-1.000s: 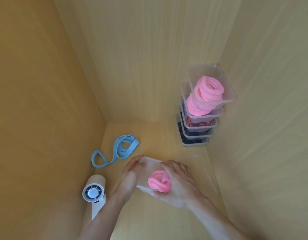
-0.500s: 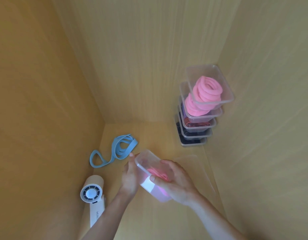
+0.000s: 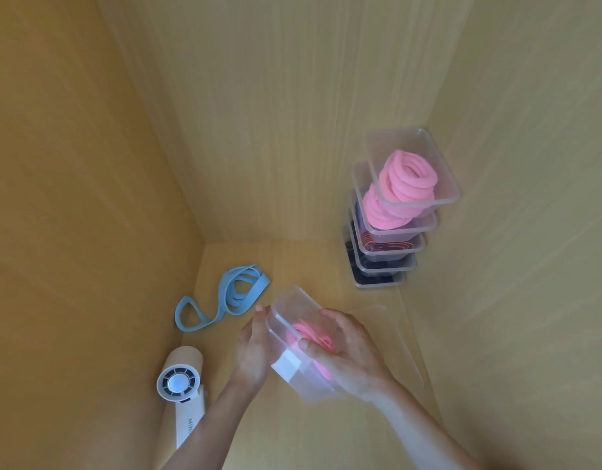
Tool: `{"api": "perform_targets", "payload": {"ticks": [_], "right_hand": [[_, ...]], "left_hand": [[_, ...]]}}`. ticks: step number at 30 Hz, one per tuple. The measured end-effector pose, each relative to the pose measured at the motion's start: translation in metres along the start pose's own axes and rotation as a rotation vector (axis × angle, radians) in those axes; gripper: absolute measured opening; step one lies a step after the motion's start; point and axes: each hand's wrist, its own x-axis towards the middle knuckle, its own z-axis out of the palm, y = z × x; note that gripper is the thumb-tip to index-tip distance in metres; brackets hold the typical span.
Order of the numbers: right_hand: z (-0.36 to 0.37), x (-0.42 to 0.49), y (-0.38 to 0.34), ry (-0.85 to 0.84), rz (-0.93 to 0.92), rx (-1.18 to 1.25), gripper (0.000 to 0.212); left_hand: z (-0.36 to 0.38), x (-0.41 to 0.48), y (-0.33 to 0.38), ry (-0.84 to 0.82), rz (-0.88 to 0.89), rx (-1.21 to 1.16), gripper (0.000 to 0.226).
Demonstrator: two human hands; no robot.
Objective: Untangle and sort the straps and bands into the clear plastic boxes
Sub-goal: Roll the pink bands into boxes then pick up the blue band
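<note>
A white handheld fan (image 3: 180, 382) lies at the far left of the wooden shelf floor (image 3: 292, 262). Just beyond it is the blue band (image 3: 225, 300), loose and unsorted; by my reading it is the only piece left. The left hand (image 3: 253, 351) cups the side of a tilted clear plastic box (image 3: 292, 308). The right hand (image 3: 352, 359) grips its other side, thumb over the rim onto the pink band (image 3: 311, 334) inside. At the right, in the corner, the stack of boxes (image 3: 387, 256) looks finished: pink coils (image 3: 408, 179) fill the top two and darker bands the lower ones.
</note>
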Motion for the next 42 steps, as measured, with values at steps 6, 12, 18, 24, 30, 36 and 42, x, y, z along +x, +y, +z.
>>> {"api": "perform_targets", "payload": {"ticks": [6, 12, 18, 24, 30, 36, 42], "right_hand": [[-0.014, 0.001, -0.01, 0.032, -0.025, -0.035, 0.097], [-0.023, 0.002, -0.019, 0.1, -0.084, -0.104, 0.097], [-0.027, -0.001, -0.033, 0.157, -0.116, -0.206, 0.087], [-0.023, -0.009, -0.045, 0.222, -0.188, -0.295, 0.097], [-0.019, -0.012, -0.062, 0.416, -0.201, -0.1, 0.095], [-0.03, -0.02, -0.071, 0.37, -0.191, -0.142, 0.098], [-0.054, -0.025, -0.064, 0.374, -0.468, 0.024, 0.058]], "left_hand": [[-0.009, 0.002, -0.007, -0.096, -0.055, -0.02, 0.07], [-0.017, 0.0, 0.009, -0.19, -0.005, 0.009, 0.058], [-0.023, 0.01, 0.003, -0.066, -0.015, 0.088, 0.036], [-0.019, -0.019, 0.043, -0.098, 0.159, 0.228, 0.063], [-0.005, -0.026, 0.071, -0.255, 0.218, 0.079, 0.084], [0.008, -0.03, 0.092, -0.329, 0.238, -0.053, 0.038], [0.005, -0.013, 0.102, -0.289, 0.239, -0.174, 0.032]]}}
